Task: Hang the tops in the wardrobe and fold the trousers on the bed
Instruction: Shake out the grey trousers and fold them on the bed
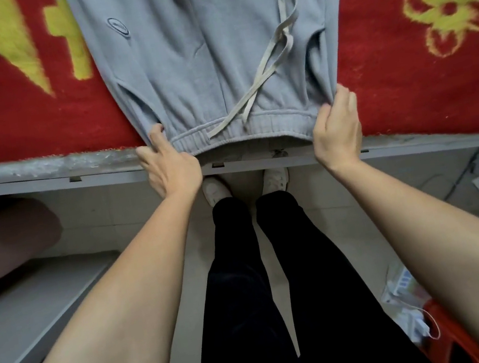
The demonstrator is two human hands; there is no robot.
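Note:
Grey drawstring trousers lie flat on the bed, over a red blanket with yellow patterns. Their elastic waistband hangs slightly over the bed's near edge, and the legs run away out of the top of the view. My left hand pinches the waistband's left corner. My right hand grips the waistband's right corner, fingers curled over the fabric. A pale drawstring lies loose across the front.
The bed's grey frame edge runs across the view. Below it are a tiled floor, my own legs in black trousers and white shoes. Papers and a red stool sit at the lower right. A grey ledge is at left.

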